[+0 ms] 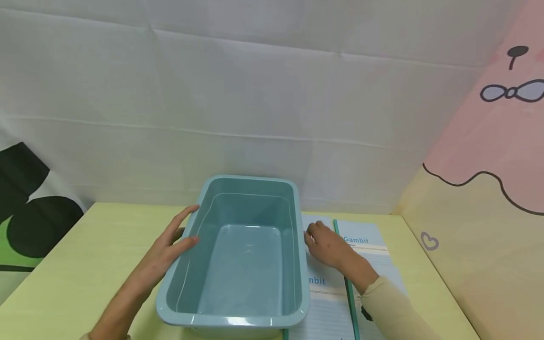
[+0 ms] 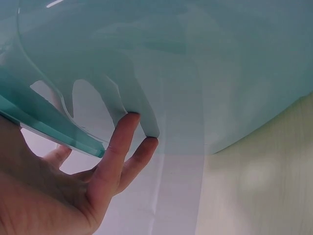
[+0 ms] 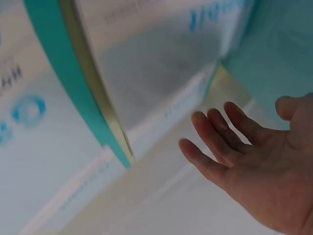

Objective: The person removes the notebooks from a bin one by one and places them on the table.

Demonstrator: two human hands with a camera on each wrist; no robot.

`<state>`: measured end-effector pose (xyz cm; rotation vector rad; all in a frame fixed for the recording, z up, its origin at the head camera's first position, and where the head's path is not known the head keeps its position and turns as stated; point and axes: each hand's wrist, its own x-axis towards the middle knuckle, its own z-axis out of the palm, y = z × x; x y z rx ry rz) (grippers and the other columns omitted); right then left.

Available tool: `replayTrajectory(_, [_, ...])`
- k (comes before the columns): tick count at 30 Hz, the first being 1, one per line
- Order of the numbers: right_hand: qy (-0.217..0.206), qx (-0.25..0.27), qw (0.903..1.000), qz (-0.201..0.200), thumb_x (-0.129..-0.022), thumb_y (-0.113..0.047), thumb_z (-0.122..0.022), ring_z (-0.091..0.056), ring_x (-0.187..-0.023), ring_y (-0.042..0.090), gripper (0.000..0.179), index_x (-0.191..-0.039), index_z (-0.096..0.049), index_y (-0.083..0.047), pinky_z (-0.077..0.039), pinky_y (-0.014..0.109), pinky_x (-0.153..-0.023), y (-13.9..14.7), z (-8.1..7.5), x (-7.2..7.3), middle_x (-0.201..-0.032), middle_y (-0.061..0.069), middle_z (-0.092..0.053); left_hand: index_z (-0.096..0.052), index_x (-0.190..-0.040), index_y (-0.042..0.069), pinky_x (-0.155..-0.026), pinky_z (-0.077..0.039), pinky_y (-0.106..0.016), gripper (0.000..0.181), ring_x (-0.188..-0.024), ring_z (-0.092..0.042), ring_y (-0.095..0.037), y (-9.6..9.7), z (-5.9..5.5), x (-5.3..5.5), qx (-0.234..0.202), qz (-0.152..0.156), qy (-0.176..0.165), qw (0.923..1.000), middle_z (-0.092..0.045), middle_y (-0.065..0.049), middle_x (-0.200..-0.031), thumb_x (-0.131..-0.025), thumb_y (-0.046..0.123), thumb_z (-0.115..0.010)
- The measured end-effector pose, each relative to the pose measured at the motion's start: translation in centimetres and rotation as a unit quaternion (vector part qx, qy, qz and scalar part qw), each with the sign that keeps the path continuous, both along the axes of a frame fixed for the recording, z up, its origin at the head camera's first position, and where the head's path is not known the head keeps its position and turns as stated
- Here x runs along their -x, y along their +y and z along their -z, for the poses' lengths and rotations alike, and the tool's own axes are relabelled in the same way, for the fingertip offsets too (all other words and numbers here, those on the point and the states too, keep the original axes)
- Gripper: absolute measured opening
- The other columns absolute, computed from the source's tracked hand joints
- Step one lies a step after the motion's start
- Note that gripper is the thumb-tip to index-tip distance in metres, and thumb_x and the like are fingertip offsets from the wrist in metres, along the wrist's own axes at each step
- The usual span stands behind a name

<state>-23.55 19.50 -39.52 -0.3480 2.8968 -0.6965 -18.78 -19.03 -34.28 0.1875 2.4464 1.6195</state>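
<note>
A light blue-green plastic basin stands on the table with nothing inside it. My left hand holds its left rim, the thumb over the inner side. Below that rim, in the left wrist view, the fingertips press the basin's outer wall. Beside the right wall is my right hand, over white notebooks with teal spines and "Gambit" lettering. In the right wrist view its fingers are loosely bent and hold nothing. One notebook lies partly behind the basin's rim; another notebook lies to its right.
Pale yellow tabletop surrounds the basin. A white cloth wall rises right behind the table. On the right stands a pink and cream printed panel. A small dark object shows by the right sleeve.
</note>
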Motion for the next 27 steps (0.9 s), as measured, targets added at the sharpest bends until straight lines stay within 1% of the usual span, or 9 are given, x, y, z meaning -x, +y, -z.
replayTrajectory(1, [0.013,0.000,0.9999,0.010,-0.112,-0.035,-0.041,-0.061,-0.097,0.021,0.037,-0.121,-0.065,-0.008,-0.054,0.045,-0.085,0.5,-0.7,0.2,-0.110,0.007,-0.062,-0.019,-0.163,0.047,-0.082,-0.058,-0.046,0.068,-0.116,-0.065,-0.034,0.0,0.0,0.0,0.001,0.000,0.001,1.0000,-0.044,-0.025,-0.153,-0.106,0.035,-0.054])
replayTrajectory(3, [0.042,-0.004,0.9989,0.022,-0.113,-0.036,-0.038,-0.060,-0.093,0.020,0.041,-0.122,-0.064,-0.006,-0.053,0.043,-0.080,1.6,-2.0,0.5,-0.112,0.009,-0.062,-0.019,-0.163,0.047,-0.082,-0.057,-0.045,0.068,-0.116,-0.065,-0.034,-0.1,-0.1,-0.1,0.002,0.001,0.002,1.0000,-0.044,-0.025,-0.153,-0.106,0.036,-0.054])
replayTrajectory(8, [0.066,0.013,0.9970,0.037,-0.114,-0.041,-0.033,-0.062,-0.103,0.028,0.049,-0.127,-0.062,-0.004,-0.052,0.048,-0.086,4.0,-4.7,0.8,-0.127,0.016,-0.062,-0.018,-0.162,0.047,-0.082,-0.057,-0.044,0.068,-0.115,-0.065,-0.033,-0.2,-0.1,-0.2,0.004,-0.001,0.001,1.0000,-0.044,-0.025,-0.153,-0.106,0.036,-0.055])
replayTrajectory(13, [0.093,0.009,0.9938,0.060,-0.112,-0.046,-0.037,-0.064,-0.114,0.040,0.053,-0.131,-0.063,-0.004,-0.052,0.058,-0.095,5.1,-5.5,0.6,-0.136,0.020,-0.061,-0.019,-0.163,0.046,-0.082,-0.057,-0.043,0.068,-0.119,-0.064,-0.034,-0.2,-0.1,-0.2,0.010,0.003,0.013,0.9999,-0.045,-0.024,-0.153,-0.107,0.036,-0.055])
replayTrajectory(15, [0.117,-0.001,0.9909,0.066,-0.111,-0.047,-0.041,-0.062,-0.120,0.044,0.053,-0.132,-0.064,-0.003,-0.049,0.061,-0.100,5.1,-5.5,0.6,-0.140,0.021,-0.060,-0.019,-0.163,0.046,-0.084,-0.056,-0.043,0.068,-0.125,-0.061,-0.038,-0.2,-0.2,-0.2,0.027,0.008,0.026,0.9993,-0.043,-0.023,-0.156,-0.107,0.038,-0.056])
replayTrajectory(18, [0.151,-0.016,0.9860,0.068,-0.108,-0.050,-0.048,-0.057,-0.131,0.047,0.055,-0.135,-0.063,-0.004,-0.041,0.065,-0.110,4.9,-5.7,0.4,-0.146,0.022,-0.057,-0.020,-0.163,0.045,-0.086,-0.056,-0.045,0.069,-0.134,-0.056,-0.043,-0.2,-0.5,-0.1,0.079,0.011,0.054,0.9954,-0.040,-0.022,-0.160,-0.106,0.043,-0.058])
replayTrajectory(21, [0.174,-0.026,0.9824,0.063,-0.105,-0.054,-0.054,-0.048,-0.142,0.046,0.061,-0.144,-0.058,-0.007,-0.030,0.069,-0.118,4.5,-5.9,0.2,-0.154,0.021,-0.052,-0.026,-0.164,0.039,-0.089,-0.056,-0.053,0.071,-0.137,-0.054,-0.046,0.0,-1.0,-0.1,0.154,0.007,0.092,0.9838,-0.038,-0.020,-0.162,-0.103,0.050,-0.061])
replayTrajectory(23, [0.184,-0.028,0.9809,0.058,-0.102,-0.056,-0.057,-0.042,-0.147,0.046,0.066,-0.149,-0.054,-0.010,-0.024,0.071,-0.120,4.1,-6.1,0.1,-0.159,0.020,-0.047,-0.030,-0.163,0.037,-0.089,-0.055,-0.059,0.073,-0.137,-0.054,-0.046,0.2,-1.5,-0.1,0.212,0.001,0.119,0.9699,-0.037,-0.018,-0.162,-0.100,0.057,-0.062])
replayTrajectory(27, [0.194,-0.029,0.9791,0.053,-0.099,-0.060,-0.058,-0.035,-0.153,0.045,0.074,-0.156,-0.046,-0.015,-0.017,0.075,-0.121,3.4,-6.6,-0.2,-0.165,0.019,-0.040,-0.033,-0.162,0.036,-0.079,-0.053,-0.062,0.079,-0.135,-0.054,-0.048,0.7,-2.2,0.2,0.297,-0.004,0.176,0.9384,-0.034,-0.016,-0.165,-0.096,0.065,-0.063])
